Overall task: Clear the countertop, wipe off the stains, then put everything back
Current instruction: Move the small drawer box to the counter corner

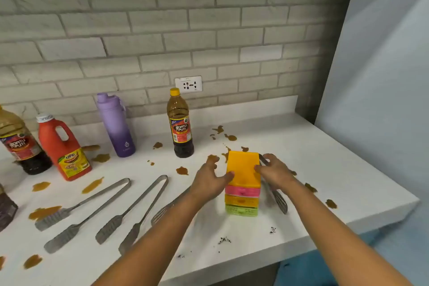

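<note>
My left hand (210, 177) and right hand (272, 170) press in on either side of a stack of coloured plastic boxes (242, 183) standing on the white table (325, 169), fingers curled against the top orange one, so my grip is grasping the stack between both palms. The boxes look light, stiff and smooth, likely to slide apart, so I judge that holding low at the sides is safest. Metal tongs (275, 193) lie just right of my grip, a soy sauce bottle (180, 125) stands beyond it, and brown stains (182, 170) spot the surface around.
</note>
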